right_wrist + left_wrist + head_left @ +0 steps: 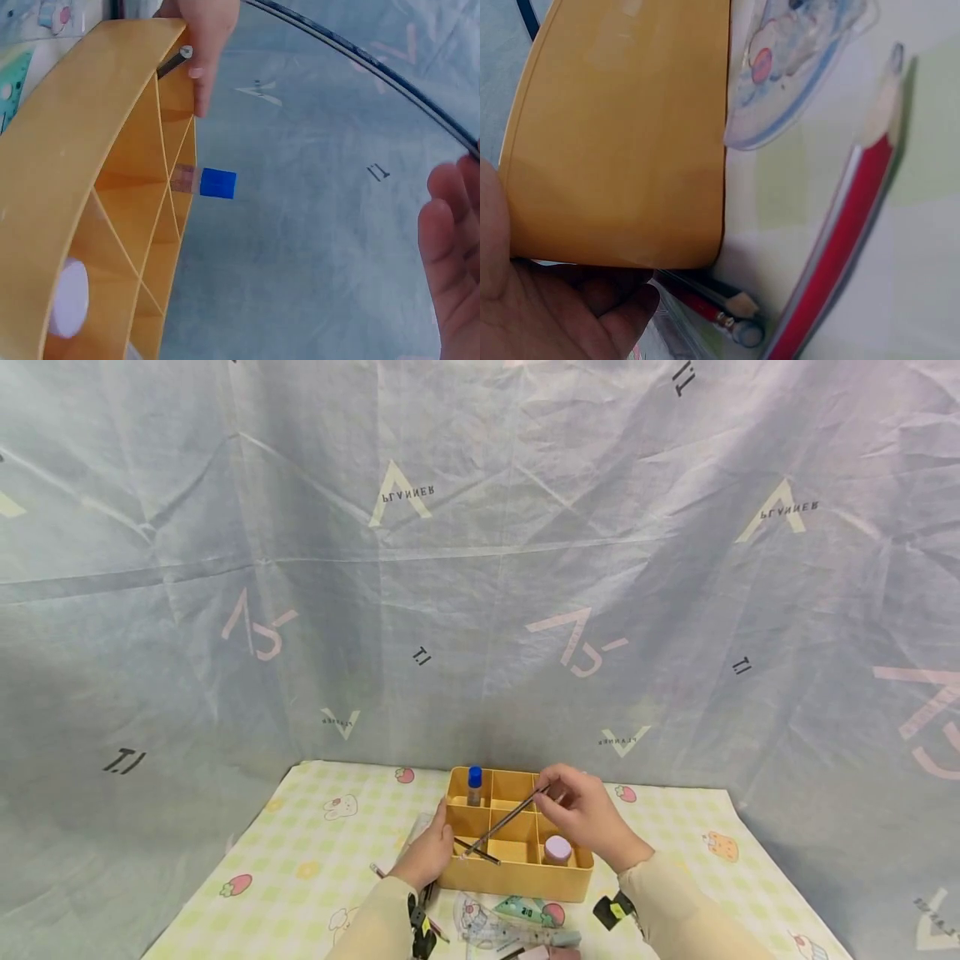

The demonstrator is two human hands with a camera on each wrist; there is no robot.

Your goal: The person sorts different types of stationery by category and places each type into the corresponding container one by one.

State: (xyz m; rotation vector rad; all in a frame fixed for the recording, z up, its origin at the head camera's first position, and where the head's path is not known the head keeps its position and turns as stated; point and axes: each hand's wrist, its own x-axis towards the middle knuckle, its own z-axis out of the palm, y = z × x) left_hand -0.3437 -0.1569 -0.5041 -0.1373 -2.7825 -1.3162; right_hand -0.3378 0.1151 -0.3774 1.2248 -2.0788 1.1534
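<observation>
A yellow divided organizer box [517, 880] stands on the table. My left hand [427, 853] holds its left end, thumb at the rim. Over the box, my right hand [576, 803] pinches a dark pencil [501, 823] near one end; it slants down to the left across the compartments. A second dark pencil [483, 853] lies in the front left compartment, its end sticking out over the front wall. A glue stick with a blue cap [475, 777] stands in the back left compartment. In the front right one sits a small round container with a lilac lid [557, 848].
Before the box lie a clear protractor [472, 917], a green triangular item [522, 907] and pinkish pieces [562, 953]. A red striped pencil [847, 232] and more pencils [712, 304] lie by the left hand. A printed grey cloth [480, 568] hangs behind the checked tablecloth [300, 852].
</observation>
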